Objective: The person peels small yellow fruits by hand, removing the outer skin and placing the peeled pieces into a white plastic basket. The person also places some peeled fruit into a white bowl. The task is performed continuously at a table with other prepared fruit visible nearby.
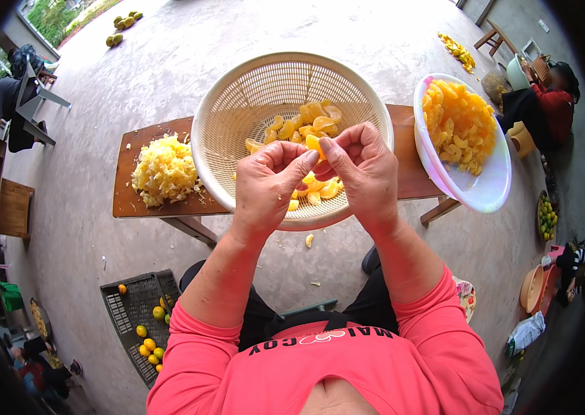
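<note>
My left hand [274, 181] and my right hand [362, 174] meet over a large cream plastic colander [292, 78]. Both thumbs and forefingers pinch one orange citrus segment [314, 144] between them. Unpeeled-looking segments [287, 128] lie in the colander behind and beneath my hands. The colander rests on a brown wooden bench [406, 155]. To its left, a heap of pale yellow peeled-off membranes [165, 171] sits on the bench. At the right, a tilted white and pink plastic basin [489, 181] holds many bare orange citrus pieces [458, 124].
A black plastic crate [126, 316] with small citrus fruits stands on the floor at lower left. A fallen segment [309, 240] lies below the colander. Several people sit at the edges, one in red [557, 111] at upper right. Peels [456, 52] lie beyond the basin.
</note>
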A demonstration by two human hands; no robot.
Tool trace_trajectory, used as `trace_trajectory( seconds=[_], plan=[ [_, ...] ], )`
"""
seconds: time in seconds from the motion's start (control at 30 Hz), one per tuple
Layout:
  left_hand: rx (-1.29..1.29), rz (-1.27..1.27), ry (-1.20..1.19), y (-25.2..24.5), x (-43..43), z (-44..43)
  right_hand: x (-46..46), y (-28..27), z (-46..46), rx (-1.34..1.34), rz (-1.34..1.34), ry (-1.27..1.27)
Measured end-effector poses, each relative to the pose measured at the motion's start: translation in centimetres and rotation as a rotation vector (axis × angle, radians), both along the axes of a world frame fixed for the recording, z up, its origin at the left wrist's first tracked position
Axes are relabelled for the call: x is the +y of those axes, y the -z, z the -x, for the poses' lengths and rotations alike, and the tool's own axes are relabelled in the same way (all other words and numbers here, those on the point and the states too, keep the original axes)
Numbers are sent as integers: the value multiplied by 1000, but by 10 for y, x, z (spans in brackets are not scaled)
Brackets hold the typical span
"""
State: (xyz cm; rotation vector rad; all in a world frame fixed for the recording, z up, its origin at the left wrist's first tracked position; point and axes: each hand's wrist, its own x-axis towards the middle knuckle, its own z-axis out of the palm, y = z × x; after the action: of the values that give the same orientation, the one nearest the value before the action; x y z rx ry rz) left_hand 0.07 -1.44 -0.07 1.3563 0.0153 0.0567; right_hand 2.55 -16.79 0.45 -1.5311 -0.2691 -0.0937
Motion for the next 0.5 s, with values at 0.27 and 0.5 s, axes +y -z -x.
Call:
trace_trajectory(
  seconds=[0.27,0.5],
  plan=[
    [-19,35,39,-1,5,1,-4,-2,0,130,-123,-97],
    [-1,129,74,-2,15,-3,-7,-2,-3,261,-253,-175]
  ],
)
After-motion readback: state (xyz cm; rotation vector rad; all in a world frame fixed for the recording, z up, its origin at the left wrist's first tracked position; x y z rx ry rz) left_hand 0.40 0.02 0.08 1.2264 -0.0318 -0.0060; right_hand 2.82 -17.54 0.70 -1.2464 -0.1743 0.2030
